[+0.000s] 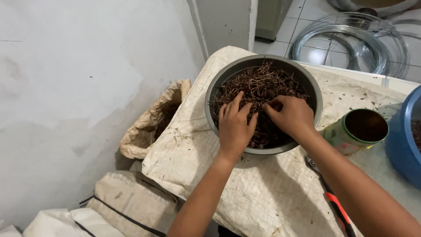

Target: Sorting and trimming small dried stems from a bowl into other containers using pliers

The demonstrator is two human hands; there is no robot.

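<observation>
both hands sorting through rusty wire hooks (263, 85) in a grey bowl (315, 94)

left hand (235, 127) lies flat and spread on the pile; right hand (291, 115) pinches hooks; best lifted slowly, since they tangle.

Single head-worn camera, steep downward look, close range.

View drops from above the person's own forearms onto the sack-covered table (272, 197), tilted slightly forward; round grey metal bowl of tangled brown wire bits (228, 74) sits centre frame, near the lens. Left edge takes in grey plaster wall (66, 87), top right the white tiled floor (313, 55) beyond the table. No second view, so no overlap.
</observation>
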